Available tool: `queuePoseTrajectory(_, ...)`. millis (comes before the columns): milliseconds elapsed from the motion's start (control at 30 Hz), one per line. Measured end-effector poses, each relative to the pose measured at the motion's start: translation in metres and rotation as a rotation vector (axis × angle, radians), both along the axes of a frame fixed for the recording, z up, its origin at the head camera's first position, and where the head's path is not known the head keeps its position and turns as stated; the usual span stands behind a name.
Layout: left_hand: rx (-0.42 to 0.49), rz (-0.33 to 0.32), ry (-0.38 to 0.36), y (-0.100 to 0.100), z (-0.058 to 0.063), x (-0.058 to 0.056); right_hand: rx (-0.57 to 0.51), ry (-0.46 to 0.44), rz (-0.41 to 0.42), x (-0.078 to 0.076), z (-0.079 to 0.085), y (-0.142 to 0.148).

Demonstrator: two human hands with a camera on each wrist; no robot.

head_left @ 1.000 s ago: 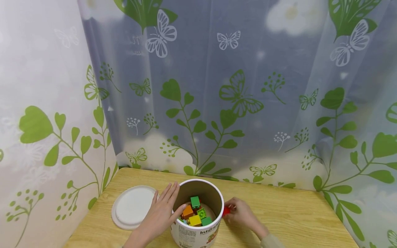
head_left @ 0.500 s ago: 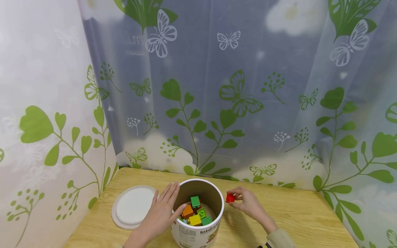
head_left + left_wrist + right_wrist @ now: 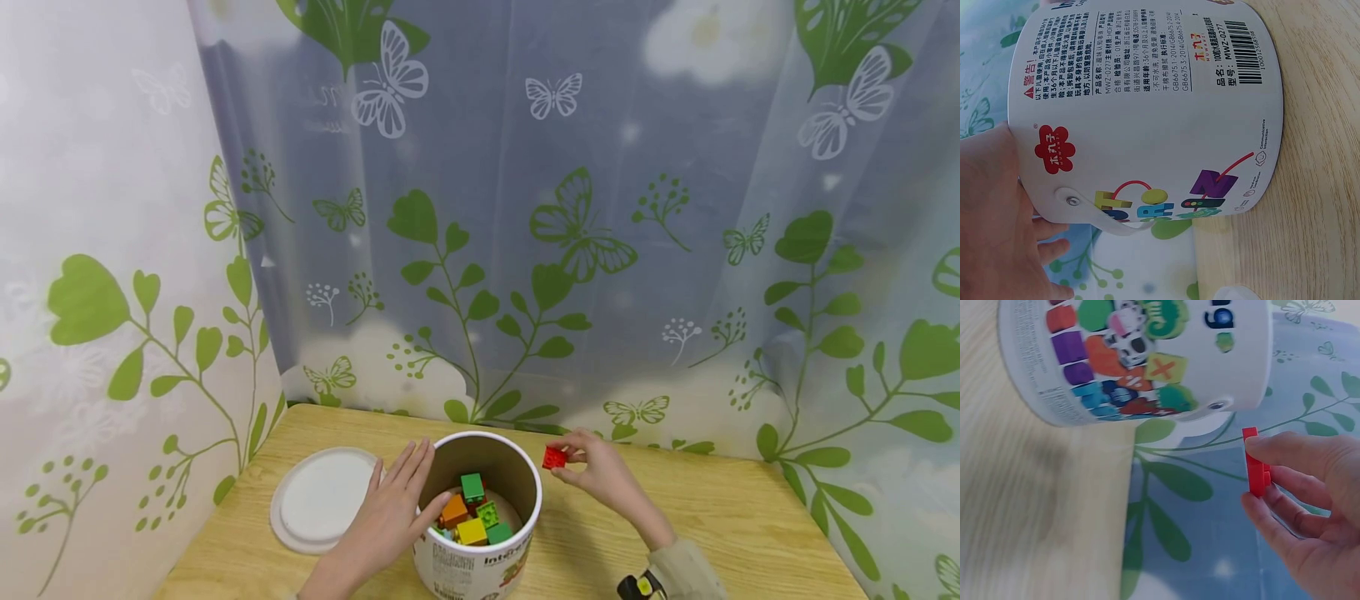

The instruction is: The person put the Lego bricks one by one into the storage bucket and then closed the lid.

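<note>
A white printed bucket [image 3: 456, 572] stands uncovered on the table, with several toy bricks inside, among them a yellow brick [image 3: 472, 532], an orange brick [image 3: 454, 511] and a green brick [image 3: 472, 488]. My left hand [image 3: 390, 508] rests its straight fingers against the bucket's left rim, which the left wrist view shows too. To the right of the bucket, my right hand [image 3: 603, 475] pinches a red brick [image 3: 554, 457] between thumb and fingertips, above the table and apart from the rim. In the right wrist view the red brick [image 3: 1254, 464] appears edge-on, its studs towards the palm.
A round white lid [image 3: 322, 500] lies on the wooden table [image 3: 720, 517] left of the bucket. A patterned curtain [image 3: 480, 208] hangs behind the table's back edge. The bucket has a white strap handle [image 3: 1110, 219] on its side.
My right hand has lifted the red brick from low beside the bucket's right wall, up and back, level with the rim. The left hand and the bucket have stayed in place.
</note>
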State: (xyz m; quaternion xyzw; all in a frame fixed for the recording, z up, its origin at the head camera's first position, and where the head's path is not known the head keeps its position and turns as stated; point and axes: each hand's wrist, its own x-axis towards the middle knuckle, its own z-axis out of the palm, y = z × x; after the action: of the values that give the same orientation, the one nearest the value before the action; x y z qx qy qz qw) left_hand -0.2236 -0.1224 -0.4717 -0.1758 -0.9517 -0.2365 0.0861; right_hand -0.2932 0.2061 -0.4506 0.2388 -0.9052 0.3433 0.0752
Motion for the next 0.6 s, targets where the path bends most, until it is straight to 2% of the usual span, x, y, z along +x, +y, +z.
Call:
queuePoseTrajectory(233, -0.016, 0.003, 0.011, 0.0, -0.001, -0.001, 0.009, 0.064, 0.034, -0.001, 0.014, -0.006)
queuePoseTrajectory(400, -0.016, 0.004, 0.012, 0.0, -0.001, -0.001, 0.021, 0.069, 0.039, 0.0, 0.02, -0.013)
queuePoseTrajectory(600, -0.02, 0.01, 0.016, 0.0, -0.001, -0.001, -0.003, 0.075, 0.088, 0.003, 0.028, -0.026)
